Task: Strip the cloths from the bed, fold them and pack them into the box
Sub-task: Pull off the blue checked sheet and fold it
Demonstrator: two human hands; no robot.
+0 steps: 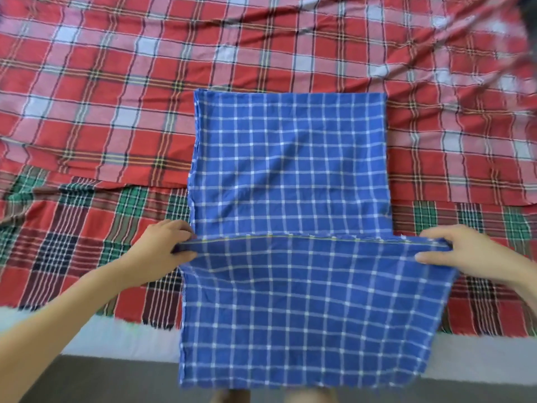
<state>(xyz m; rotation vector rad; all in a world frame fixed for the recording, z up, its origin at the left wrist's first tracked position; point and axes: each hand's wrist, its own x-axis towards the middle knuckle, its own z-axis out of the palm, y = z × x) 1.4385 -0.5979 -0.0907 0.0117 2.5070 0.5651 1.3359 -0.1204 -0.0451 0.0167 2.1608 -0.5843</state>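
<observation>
A blue cloth with a white grid (pixel 290 170) lies folded lengthwise on the bed. Its near part is lifted off the bed, and the rest of that part hangs down over the bed's front edge. My left hand (pixel 171 242) pinches the left corner of the raised edge. My right hand (pixel 453 248) pinches the right corner, so the edge is stretched taut between them. Under the blue cloth lies a red, white and pink plaid cloth (pixel 116 82). A red, green and dark plaid cloth (pixel 72 242) covers the bed's near strip.
The white mattress edge (pixel 110 338) shows below the plaid cloths, with grey floor (pixel 101 379) under it. A dark blurred shape (pixel 527 13) sits at the top right corner. No box is in view.
</observation>
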